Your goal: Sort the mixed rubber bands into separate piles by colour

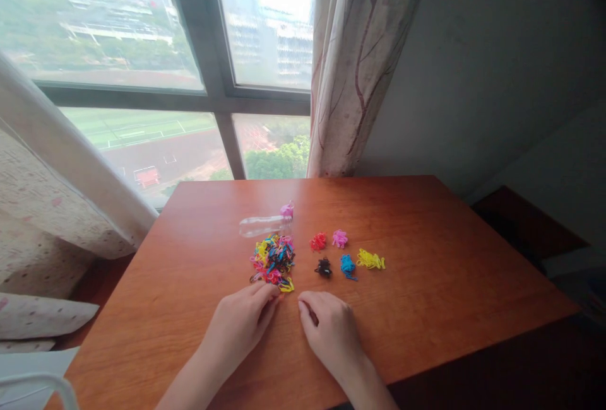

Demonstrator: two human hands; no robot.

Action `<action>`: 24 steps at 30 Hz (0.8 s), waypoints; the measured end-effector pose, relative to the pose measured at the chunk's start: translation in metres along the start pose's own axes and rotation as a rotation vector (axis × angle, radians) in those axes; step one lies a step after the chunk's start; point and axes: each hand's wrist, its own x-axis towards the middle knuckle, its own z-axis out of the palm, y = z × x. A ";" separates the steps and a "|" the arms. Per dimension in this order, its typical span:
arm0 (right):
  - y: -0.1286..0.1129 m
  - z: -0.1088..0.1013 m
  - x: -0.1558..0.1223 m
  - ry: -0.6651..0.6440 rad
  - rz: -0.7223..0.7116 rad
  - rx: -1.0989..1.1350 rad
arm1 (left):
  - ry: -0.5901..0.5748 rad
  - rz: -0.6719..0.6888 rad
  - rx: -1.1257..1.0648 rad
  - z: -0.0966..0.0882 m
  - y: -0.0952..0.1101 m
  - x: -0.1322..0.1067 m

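Observation:
A mixed heap of small coloured rubber bands (273, 260) lies on the wooden table (426, 284). To its right sit small sorted piles: red (318, 241), pink (339, 238), black (324, 267), blue (348, 265) and yellow (370, 260). My left hand (241, 322) rests on the table with its fingertips pressed together at the near edge of the heap, beside a yellow band. My right hand (329, 331) lies just right of it, fingers curled under; whether it holds a band is hidden.
A clear plastic bottle (260, 225) with a pink cap lies on its side behind the heap. A window and curtains (360, 63) stand past the table's far edge. A dark cabinet (525, 227) is at the right, cushions at the left.

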 end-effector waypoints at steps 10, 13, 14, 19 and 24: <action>0.000 0.001 -0.001 -0.008 0.000 0.000 | -0.011 -0.076 -0.144 -0.011 0.000 0.000; 0.000 0.000 0.000 -0.015 0.002 -0.001 | 0.000 -0.044 -0.119 -0.018 0.009 0.020; 0.000 0.000 0.000 -0.017 0.002 0.001 | 0.001 -0.027 -0.096 -0.020 0.013 0.029; 0.001 0.001 -0.001 -0.016 0.010 0.018 | -0.005 0.034 0.076 -0.027 0.033 0.082; 0.001 0.001 -0.001 -0.010 0.007 0.026 | -0.006 0.017 0.146 -0.023 0.042 0.123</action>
